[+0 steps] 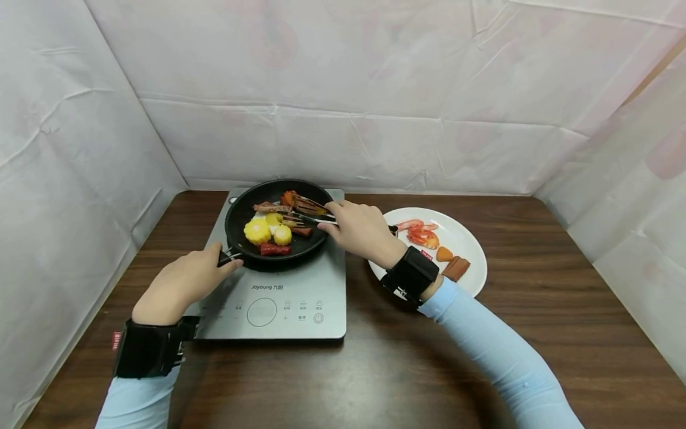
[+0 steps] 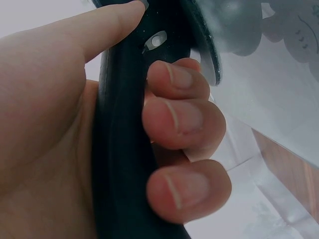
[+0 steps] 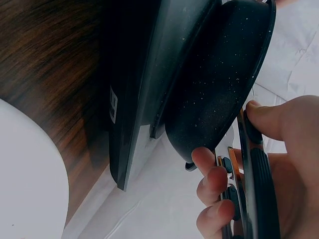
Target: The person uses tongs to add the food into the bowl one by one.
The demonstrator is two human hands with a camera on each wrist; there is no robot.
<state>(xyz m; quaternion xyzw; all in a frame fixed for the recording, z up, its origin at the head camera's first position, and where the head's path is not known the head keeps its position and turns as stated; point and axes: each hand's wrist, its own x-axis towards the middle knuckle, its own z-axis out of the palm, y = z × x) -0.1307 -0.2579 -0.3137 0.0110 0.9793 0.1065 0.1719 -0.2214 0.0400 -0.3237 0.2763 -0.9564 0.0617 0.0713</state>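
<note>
The pan (image 1: pixel 238 220) sits on the stove (image 1: pixel 328 286), probably stiff and weighty, best held by its handle (image 2: pixel 122 134), which the left hand (image 1: pixel 184 281) grips, fingers curled. At the stove's right edge, the right hand (image 1: pixel 367 232) wraps its fingers round light, springy-looking tongs (image 3: pixel 260 184).

The right hand (image 1: pixel 364 231) and tongs (image 3: pixel 262 186) obstruct the right side of the pan (image 1: pixel 306 250); a white sheet (image 1: pixel 343 149) bounds the rear. Passage is available over the tabletop (image 1: pixel 541 268) right of the plate (image 1: pixel 466 238).
</note>
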